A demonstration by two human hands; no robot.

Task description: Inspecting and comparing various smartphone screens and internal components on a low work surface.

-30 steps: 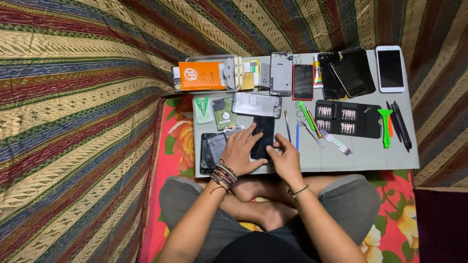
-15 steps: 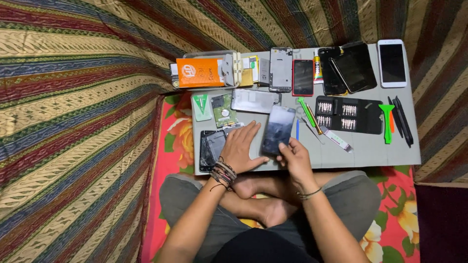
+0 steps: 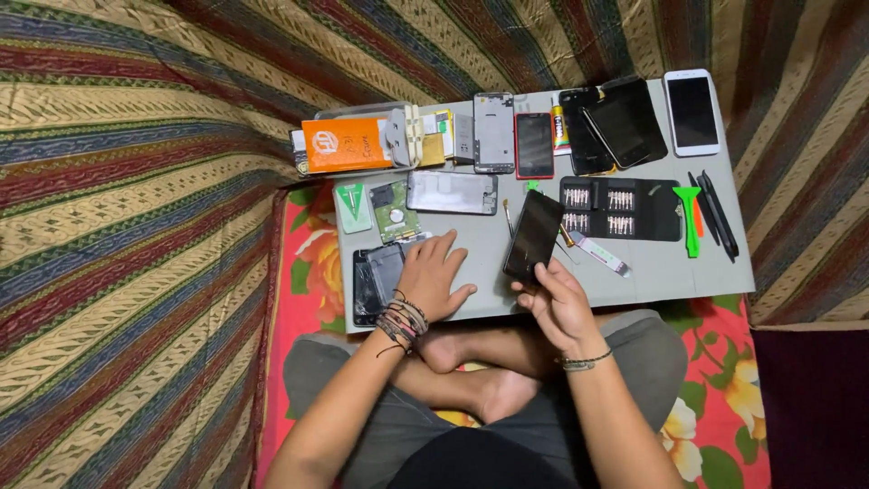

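My right hand [image 3: 558,302] holds a black phone [image 3: 534,234] by its lower end, lifted off the grey work mat [image 3: 634,272] and tilted. My left hand [image 3: 434,279] lies flat on the mat with fingers spread, beside a stack of dark cracked screens [image 3: 373,281] at its left. Nothing is in the left hand. Bead bracelets ring my left wrist, and a thin band my right. I sit cross-legged behind the mat.
On the mat lie an open black screwdriver bit case [image 3: 620,208], a green pry tool [image 3: 692,217], black tools [image 3: 718,215], a silver phone frame [image 3: 452,192], a small circuit board [image 3: 396,212], an orange box [image 3: 346,145], several phones along the far edge and a white phone [image 3: 692,111].
The black phone has been lifted from the mat and carried right in my right hand. My left hand has let it go and moved left to rest flat on the mat.
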